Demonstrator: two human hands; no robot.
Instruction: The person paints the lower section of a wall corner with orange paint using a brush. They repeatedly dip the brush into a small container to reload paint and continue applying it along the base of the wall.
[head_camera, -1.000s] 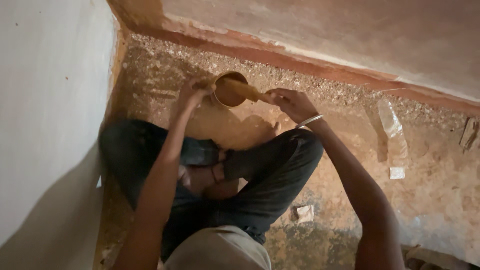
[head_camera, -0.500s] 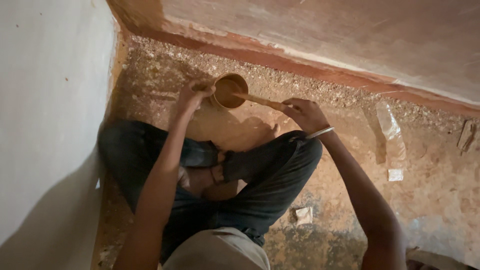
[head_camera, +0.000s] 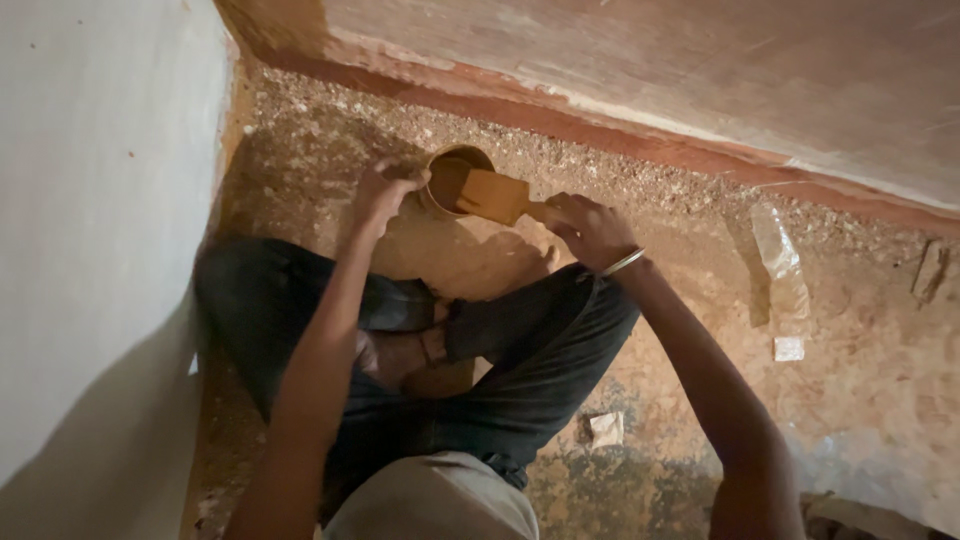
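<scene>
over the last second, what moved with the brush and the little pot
The right hand drew back to the right, pulling the brush out of the small round pot, then pushed it back so its wide head lies over the rim. The left hand kept gripping the pot at the same spot; crossed legs unchanged.

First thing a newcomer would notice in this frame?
The two bare hands meeting at a small round tin near the top middle: the left hand grips its rim, the right hand, with a metal bangle at the wrist, holds a wide flat brush over its mouth. Below them are crossed legs in dark trousers on a gritty floor, in a corner between pale walls.
</scene>
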